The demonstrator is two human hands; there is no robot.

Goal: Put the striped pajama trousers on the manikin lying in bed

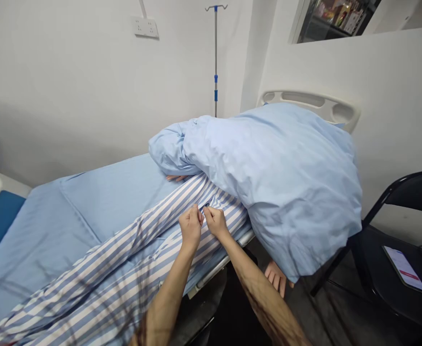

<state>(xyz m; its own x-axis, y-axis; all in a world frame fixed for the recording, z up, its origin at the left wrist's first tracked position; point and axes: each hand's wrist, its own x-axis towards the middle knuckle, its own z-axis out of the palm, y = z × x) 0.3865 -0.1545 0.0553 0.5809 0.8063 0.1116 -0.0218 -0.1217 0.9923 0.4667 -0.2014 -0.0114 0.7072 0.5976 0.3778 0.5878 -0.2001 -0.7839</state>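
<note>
Striped blue-and-white trousers (pixel 153 226) are on the legs of a figure lying along the bed. At the front of the trousers, near the waist, my left hand (pixel 191 225) is closed in a pinching fist. Close beside it my right hand (pixel 215 221) is closed the same way. A small dark bit shows between the two fists, too small to name. Whatever the fingers hold is hidden. A light-blue quilt (pixel 286 178) covers the figure's upper body. From under it, one hand (pixel 177 178) shows by the hip and another hand (pixel 276 278) hangs over the bedside.
The bed (pixel 99 192) has a light-blue sheet and a pale headboard (pixel 346 114). Behind it stands an IV pole (pixel 216 57) against the wall. To the right is a black folding chair (pixel 373 250) with a phone (pixel 404 269) on its seat.
</note>
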